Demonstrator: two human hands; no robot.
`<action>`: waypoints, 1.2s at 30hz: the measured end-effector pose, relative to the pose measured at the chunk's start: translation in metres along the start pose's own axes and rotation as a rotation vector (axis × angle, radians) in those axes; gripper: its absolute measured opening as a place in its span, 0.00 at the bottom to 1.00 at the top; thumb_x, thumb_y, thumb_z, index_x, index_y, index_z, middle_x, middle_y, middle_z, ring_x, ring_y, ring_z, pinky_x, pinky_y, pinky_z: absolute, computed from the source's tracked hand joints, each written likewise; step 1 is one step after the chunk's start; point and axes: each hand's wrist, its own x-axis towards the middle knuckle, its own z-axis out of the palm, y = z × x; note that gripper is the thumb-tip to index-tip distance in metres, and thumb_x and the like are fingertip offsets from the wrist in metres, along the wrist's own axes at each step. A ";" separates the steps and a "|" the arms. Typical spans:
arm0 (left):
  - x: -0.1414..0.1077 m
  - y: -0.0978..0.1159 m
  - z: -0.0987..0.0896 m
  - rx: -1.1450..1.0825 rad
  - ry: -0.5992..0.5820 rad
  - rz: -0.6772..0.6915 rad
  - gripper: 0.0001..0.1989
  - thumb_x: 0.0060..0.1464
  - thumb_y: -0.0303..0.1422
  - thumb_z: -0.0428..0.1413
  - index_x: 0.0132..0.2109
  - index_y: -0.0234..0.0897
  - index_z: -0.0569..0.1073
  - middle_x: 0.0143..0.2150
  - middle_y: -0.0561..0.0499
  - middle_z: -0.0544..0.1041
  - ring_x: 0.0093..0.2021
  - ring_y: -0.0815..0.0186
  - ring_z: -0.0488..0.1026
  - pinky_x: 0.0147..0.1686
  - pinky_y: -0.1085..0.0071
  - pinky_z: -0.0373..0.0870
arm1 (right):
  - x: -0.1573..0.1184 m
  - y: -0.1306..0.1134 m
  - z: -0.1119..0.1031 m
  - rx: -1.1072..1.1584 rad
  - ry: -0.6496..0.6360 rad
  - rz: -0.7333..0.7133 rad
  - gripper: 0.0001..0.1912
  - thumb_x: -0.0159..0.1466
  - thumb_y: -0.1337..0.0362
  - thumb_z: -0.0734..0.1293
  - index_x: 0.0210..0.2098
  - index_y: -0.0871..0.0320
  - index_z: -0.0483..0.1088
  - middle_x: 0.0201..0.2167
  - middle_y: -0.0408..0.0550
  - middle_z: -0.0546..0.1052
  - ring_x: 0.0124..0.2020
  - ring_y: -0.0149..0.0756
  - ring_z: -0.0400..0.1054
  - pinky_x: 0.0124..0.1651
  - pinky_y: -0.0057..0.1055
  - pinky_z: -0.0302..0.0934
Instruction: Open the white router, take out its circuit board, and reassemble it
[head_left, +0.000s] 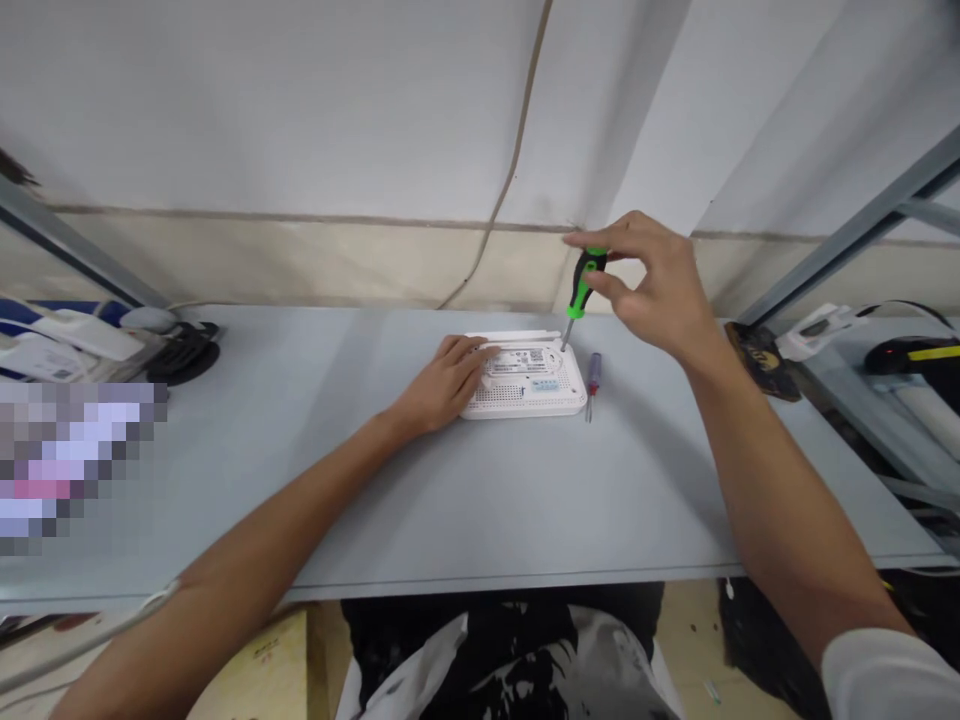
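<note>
The left hand [444, 385] lies spread on a white router [534, 387], pinning it steady on the grey bench [375, 500]; just beside lies a slim red-handled screwdriver [595, 372]. Farther up, the right hand [652, 290] pinches a green-handled screwdriver [583, 283] upright, its tip at the router's far corner, to bear straight down.

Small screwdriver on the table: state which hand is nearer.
Right: the right hand, gripping a green-handled screwdriver, is raised above and right of the small screwdriver; the left hand rests on the white router, left of it.
</note>
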 end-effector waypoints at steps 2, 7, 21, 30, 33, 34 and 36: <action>0.000 0.000 0.000 0.001 0.003 -0.002 0.25 0.75 0.38 0.38 0.69 0.36 0.67 0.68 0.40 0.67 0.65 0.51 0.61 0.68 0.46 0.62 | 0.000 -0.001 -0.006 0.077 -0.033 0.020 0.19 0.66 0.67 0.69 0.54 0.43 0.79 0.50 0.46 0.80 0.56 0.48 0.74 0.62 0.50 0.70; 0.000 -0.001 0.003 -0.008 -0.007 -0.001 0.26 0.75 0.38 0.37 0.70 0.35 0.67 0.68 0.39 0.67 0.66 0.51 0.61 0.68 0.46 0.62 | -0.002 0.002 -0.012 0.229 -0.109 0.027 0.27 0.64 0.67 0.69 0.63 0.46 0.72 0.64 0.46 0.75 0.64 0.49 0.70 0.66 0.50 0.68; -0.003 0.006 0.001 0.008 -0.021 0.005 0.25 0.75 0.38 0.38 0.70 0.35 0.66 0.68 0.37 0.67 0.67 0.50 0.60 0.67 0.45 0.64 | -0.002 0.028 -0.053 0.028 0.043 0.223 0.26 0.57 0.60 0.77 0.54 0.46 0.73 0.56 0.53 0.76 0.53 0.55 0.76 0.52 0.61 0.74; 0.000 0.004 -0.003 0.043 -0.036 0.024 0.25 0.75 0.36 0.39 0.70 0.33 0.65 0.68 0.37 0.67 0.66 0.51 0.61 0.68 0.45 0.63 | 0.000 0.001 0.009 -0.023 -0.071 0.025 0.35 0.63 0.50 0.75 0.66 0.42 0.61 0.62 0.51 0.69 0.64 0.53 0.67 0.63 0.57 0.68; 0.000 0.005 -0.004 0.042 -0.042 0.019 0.25 0.75 0.36 0.38 0.70 0.34 0.65 0.68 0.38 0.66 0.66 0.51 0.61 0.69 0.45 0.62 | 0.003 0.013 0.007 -0.058 -0.059 0.008 0.35 0.62 0.51 0.76 0.65 0.41 0.62 0.63 0.52 0.67 0.63 0.53 0.67 0.62 0.56 0.69; -0.001 0.005 -0.005 0.036 -0.047 0.013 0.25 0.75 0.36 0.38 0.70 0.35 0.65 0.69 0.38 0.66 0.67 0.51 0.60 0.69 0.45 0.62 | 0.003 0.017 0.000 -0.059 -0.069 0.006 0.35 0.61 0.52 0.77 0.64 0.42 0.63 0.64 0.52 0.67 0.62 0.52 0.67 0.61 0.54 0.70; -0.001 0.006 -0.005 0.025 -0.057 0.001 0.25 0.75 0.36 0.38 0.71 0.35 0.64 0.69 0.38 0.66 0.68 0.51 0.60 0.69 0.45 0.62 | 0.000 0.025 -0.017 -0.039 -0.111 0.006 0.33 0.61 0.57 0.77 0.62 0.43 0.66 0.63 0.52 0.68 0.61 0.49 0.68 0.58 0.49 0.73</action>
